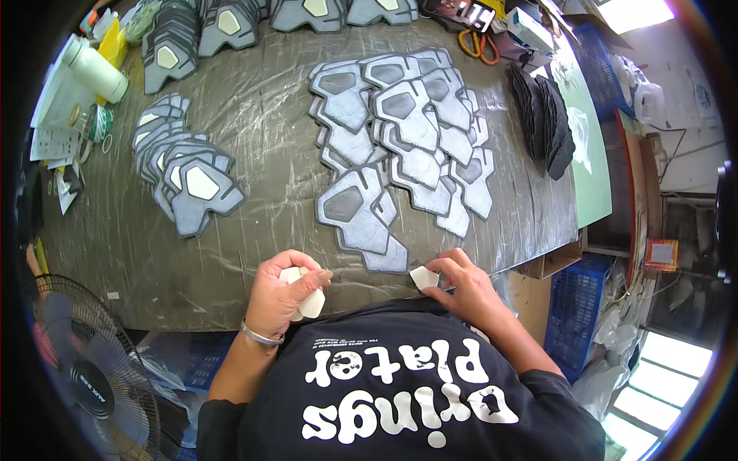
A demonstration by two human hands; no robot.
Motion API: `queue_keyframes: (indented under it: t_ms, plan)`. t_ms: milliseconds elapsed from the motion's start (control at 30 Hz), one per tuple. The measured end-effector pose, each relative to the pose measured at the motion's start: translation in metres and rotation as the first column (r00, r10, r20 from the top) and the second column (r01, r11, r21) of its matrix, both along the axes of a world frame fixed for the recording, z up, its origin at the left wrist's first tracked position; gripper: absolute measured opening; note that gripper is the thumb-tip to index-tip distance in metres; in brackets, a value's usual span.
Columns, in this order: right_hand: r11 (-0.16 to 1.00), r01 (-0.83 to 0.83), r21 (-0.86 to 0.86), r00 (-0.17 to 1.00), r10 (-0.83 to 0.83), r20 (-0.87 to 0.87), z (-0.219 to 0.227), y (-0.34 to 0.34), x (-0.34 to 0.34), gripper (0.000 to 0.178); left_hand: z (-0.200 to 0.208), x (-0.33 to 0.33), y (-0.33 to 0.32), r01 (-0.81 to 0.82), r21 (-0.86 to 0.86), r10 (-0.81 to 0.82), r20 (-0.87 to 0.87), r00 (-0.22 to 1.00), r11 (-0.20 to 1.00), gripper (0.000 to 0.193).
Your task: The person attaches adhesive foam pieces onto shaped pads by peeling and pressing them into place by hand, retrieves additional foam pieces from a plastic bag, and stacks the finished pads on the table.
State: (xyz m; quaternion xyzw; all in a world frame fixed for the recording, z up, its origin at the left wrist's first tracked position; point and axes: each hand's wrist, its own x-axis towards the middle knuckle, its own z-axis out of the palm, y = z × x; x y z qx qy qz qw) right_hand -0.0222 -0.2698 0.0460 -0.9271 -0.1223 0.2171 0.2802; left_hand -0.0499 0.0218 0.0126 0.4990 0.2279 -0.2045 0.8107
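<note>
A wide brown table point(269, 146) with a shiny, wrinkled surface carries overlapping grey, black-edged, forked pads point(419, 127) with darker angular centres. At its near edge are the left hand point(278, 290) and right hand point(467, 286): the left grip curls round several flat, cream-white pieces point(311, 303); the right pinches a single white angular piece point(423, 277).

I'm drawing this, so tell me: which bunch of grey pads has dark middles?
The big bunch in front of the right hand. Its visible middles are dark grey, while the left bunch and the back row show white ones.
</note>
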Motion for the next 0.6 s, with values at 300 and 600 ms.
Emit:
queue_keyframes:
  t_ms: [300, 600]
  plan:
    - [0.532, 0.638, 0.557, 0.732, -0.192, -0.654, -0.015, -0.001, 0.042, 0.023, 0.013, -0.017, -0.015, 0.4, 0.065, -0.405, 0.08, 0.911, 0.914, 0.02]
    - [0.571, 0.524, 0.632, 0.805, -0.09, -0.586, -0.031, 0.014, 0.066, 0.019, -0.016, 0.03, -0.014, -0.158, 0.517, 0.024, 0.255, 0.967, 0.841, 0.037]
